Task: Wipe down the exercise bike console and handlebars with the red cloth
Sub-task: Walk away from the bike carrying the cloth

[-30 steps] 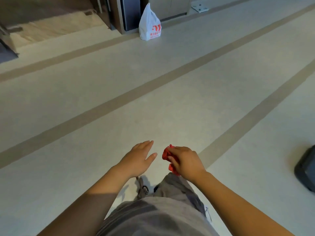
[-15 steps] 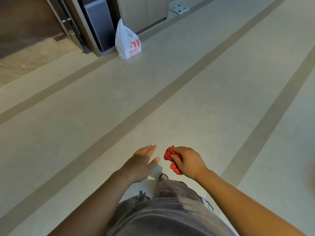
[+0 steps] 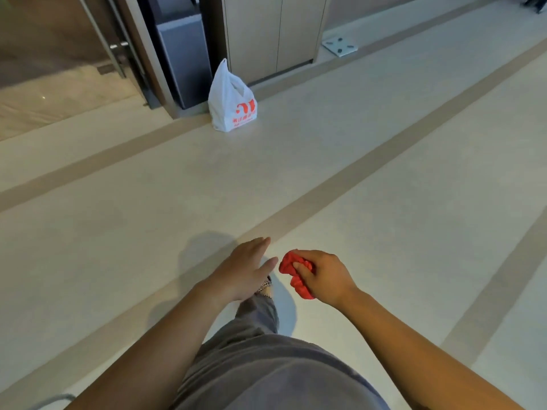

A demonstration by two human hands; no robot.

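The person's right hand is curled tightly around a bunched red cloth. The fingers wrap over the top of the cloth and the thumb presses into its folds. Crumpled fabric sticks out on the thumb side and hangs below the palm. The left hand is just beside it, not touching the cloth. It is flat and relaxed, palm down, with straight fingers held close together, and it holds nothing. Both bare forearms reach forward at waist height, above the floor.

A pale floor fills most of the view, crossed by darker tan stripes running diagonally. At the far edge stands a wood-panelled cabinet, with a dark doorway and a metal-handled glass door to its left. The person's grey trousers fill the bottom centre. A white plastic bag with red printing sits upright on the floor against the cabinet's corner, well apart from the hands. A small light-coloured plate lies flat on the floor to the right of the cabinet. The tip of a patterned shoe shows under the left hand.
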